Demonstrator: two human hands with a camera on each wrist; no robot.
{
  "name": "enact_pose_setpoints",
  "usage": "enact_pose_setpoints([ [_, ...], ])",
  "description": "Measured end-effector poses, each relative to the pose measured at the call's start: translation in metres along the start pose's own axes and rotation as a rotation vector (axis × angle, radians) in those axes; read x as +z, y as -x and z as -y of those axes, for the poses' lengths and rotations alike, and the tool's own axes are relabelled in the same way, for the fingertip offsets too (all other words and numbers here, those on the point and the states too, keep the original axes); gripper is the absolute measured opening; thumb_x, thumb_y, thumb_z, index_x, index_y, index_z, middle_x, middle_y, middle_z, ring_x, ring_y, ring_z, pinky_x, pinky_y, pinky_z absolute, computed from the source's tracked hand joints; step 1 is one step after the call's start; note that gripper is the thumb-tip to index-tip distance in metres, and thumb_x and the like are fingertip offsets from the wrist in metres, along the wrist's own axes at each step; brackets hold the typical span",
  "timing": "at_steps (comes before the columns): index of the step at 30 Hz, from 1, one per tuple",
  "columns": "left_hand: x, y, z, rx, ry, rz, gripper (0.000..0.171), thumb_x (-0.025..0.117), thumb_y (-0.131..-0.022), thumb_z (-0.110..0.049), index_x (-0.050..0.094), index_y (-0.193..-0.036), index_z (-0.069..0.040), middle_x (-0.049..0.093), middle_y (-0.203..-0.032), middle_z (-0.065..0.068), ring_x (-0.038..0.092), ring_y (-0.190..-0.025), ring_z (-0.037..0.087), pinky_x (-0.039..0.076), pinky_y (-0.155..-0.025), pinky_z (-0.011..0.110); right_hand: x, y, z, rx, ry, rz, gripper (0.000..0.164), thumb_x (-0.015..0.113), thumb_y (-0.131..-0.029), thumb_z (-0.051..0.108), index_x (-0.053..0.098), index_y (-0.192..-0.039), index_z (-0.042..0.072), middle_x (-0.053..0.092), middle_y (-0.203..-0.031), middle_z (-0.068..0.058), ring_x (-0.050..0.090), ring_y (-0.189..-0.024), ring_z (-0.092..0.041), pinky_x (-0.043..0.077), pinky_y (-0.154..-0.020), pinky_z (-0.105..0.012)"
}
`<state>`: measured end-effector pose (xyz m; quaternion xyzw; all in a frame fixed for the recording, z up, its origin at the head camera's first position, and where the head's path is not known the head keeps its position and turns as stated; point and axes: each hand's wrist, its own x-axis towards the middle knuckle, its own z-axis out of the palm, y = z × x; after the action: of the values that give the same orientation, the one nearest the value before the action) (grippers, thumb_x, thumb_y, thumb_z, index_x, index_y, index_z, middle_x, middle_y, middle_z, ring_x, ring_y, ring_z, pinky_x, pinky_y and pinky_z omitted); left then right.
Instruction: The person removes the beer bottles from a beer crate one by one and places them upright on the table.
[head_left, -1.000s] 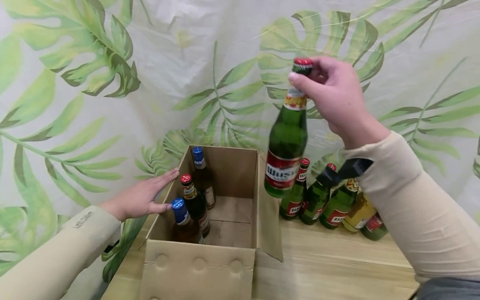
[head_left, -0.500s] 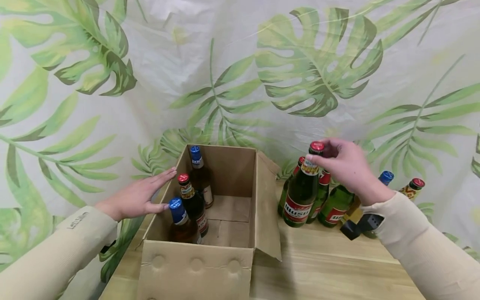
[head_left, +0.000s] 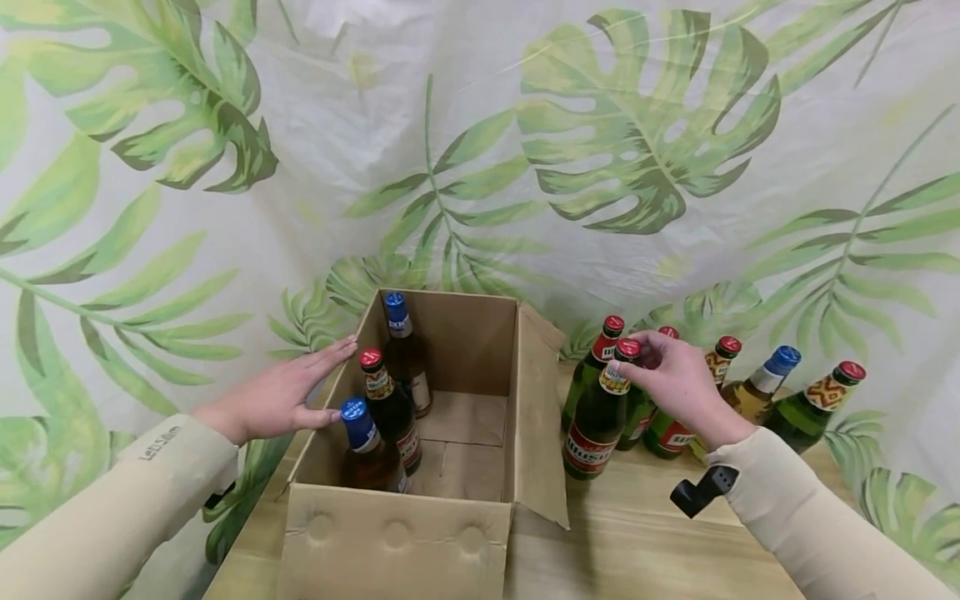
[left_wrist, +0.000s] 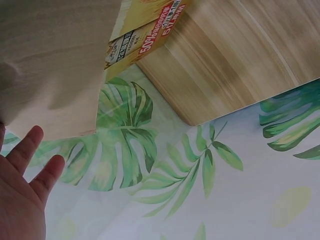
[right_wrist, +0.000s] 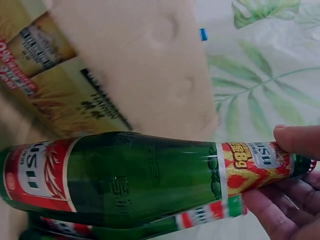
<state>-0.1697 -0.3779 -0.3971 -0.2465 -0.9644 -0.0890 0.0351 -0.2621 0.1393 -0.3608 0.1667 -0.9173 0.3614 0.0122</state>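
One brown cardboard box (head_left: 472, 342) sits on the pale wood-grain table (head_left: 622, 550), its front flap (head_left: 397, 537) hanging nearest. Inside stand three bottles, near to far: a blue-capped brown one (head_left: 362, 433), a red-capped dark one (head_left: 378, 392), another blue-capped brown one (head_left: 408, 367). The left hand (head_left: 262, 396) touches the left wall, fingers straight. The right hand (head_left: 686, 379) pinches a green glass bottle with a red cap (head_left: 596, 429) by the neck, right of the box; the folded-out side flap (head_left: 542, 417) stands between. Beyond, partly hidden by this hand, are five more: four red-capped green bottles (head_left: 806, 412) and one blue-capped yellowish bottle (head_left: 750, 400). Farthest hangs a leaf-printed pale cloth (head_left: 420, 50).
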Motion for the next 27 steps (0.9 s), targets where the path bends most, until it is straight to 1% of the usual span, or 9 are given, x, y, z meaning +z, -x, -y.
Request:
enact_pose_setpoints([
  [6,-0.002,0.001,0.001,0.011,0.007,-0.013,0.088,0.072,-0.095,-0.041,0.031,-0.16,0.001,0.028,-0.166,0.023,0.043,-0.14,0.046,0.041,-0.107,0.062,0.014,-0.001,-0.017,0.01,-0.012,-0.003,0.043,0.075,-0.096,0.03,0.067,-0.125,0.0,0.073,-0.1,-0.011,0.068,-0.091,-0.027,0.053,-0.073,-0.04],
  [11,-0.002,0.0,0.0,0.012,0.007,-0.006,0.088,0.071,-0.095,-0.042,0.031,-0.16,0.002,0.028,-0.166,0.023,0.044,-0.14,0.046,0.042,-0.106,0.061,0.023,-0.002,-0.027,0.004,0.002,-0.012,0.043,0.075,-0.096,0.028,0.067,-0.126,-0.001,0.073,-0.102,-0.013,0.068,-0.094,-0.03,0.054,-0.076,-0.045],
  [18,-0.001,0.002,0.001,0.035,-0.005,-0.018,0.088,0.071,-0.095,-0.043,0.032,-0.159,0.001,0.03,-0.164,0.024,0.045,-0.139,0.046,0.043,-0.105,0.061,0.03,-0.003,-0.034,-0.008,0.005,-0.027,0.037,0.076,-0.095,0.024,0.069,-0.123,0.0,0.072,-0.099,-0.01,0.067,-0.091,-0.028,0.052,-0.074,-0.041],
  [23,0.001,0.0,0.002,0.041,-0.005,-0.023,0.087,0.071,-0.095,-0.042,0.032,-0.16,0.001,0.029,-0.165,0.023,0.045,-0.139,0.046,0.042,-0.106,0.061,0.032,-0.002,-0.035,0.004,-0.01,-0.023,0.04,0.076,-0.095,0.025,0.067,-0.126,0.0,0.071,-0.104,-0.011,0.068,-0.096,-0.031,0.054,-0.08,-0.048],
  [27,0.001,0.0,0.003,0.043,-0.007,-0.033,0.088,0.071,-0.094,-0.042,0.031,-0.16,0.001,0.03,-0.165,0.023,0.045,-0.138,0.047,0.043,-0.105,0.062,0.031,-0.003,-0.034,0.016,-0.017,0.003,0.044,0.075,-0.096,0.027,0.065,-0.129,0.0,0.071,-0.109,-0.015,0.067,-0.101,-0.034,0.053,-0.084,-0.052],
])
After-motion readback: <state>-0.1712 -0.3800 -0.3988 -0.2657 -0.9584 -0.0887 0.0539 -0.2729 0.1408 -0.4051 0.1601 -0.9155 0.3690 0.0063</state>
